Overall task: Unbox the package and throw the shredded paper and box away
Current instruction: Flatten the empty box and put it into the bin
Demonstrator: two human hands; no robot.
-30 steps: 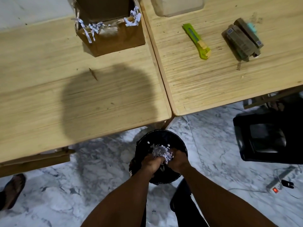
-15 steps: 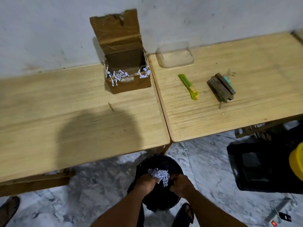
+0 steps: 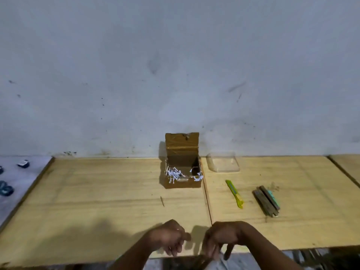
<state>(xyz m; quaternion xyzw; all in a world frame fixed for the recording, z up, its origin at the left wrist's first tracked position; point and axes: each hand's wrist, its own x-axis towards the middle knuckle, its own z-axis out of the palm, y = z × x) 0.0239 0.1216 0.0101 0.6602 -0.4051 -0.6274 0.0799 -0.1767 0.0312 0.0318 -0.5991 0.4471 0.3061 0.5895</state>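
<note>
A small brown cardboard box stands open against the wall, lid flap raised, at the seam of two wooden tables. White shredded paper spills over its front rim. My left hand and my right hand hang side by side over the near table edge, well short of the box, fingers loosely curled downward and holding nothing. The black bin is out of view below the frame.
On the right table lie a yellow-green utility knife, a bundle of brown sticks with a teal piece and a clear plastic lid. The left table ends at a white surface with dark small items.
My hands let go of the shredded paper in the black bin and rose to table-edge height. The view tilted up from the floor to the wall and tables.
</note>
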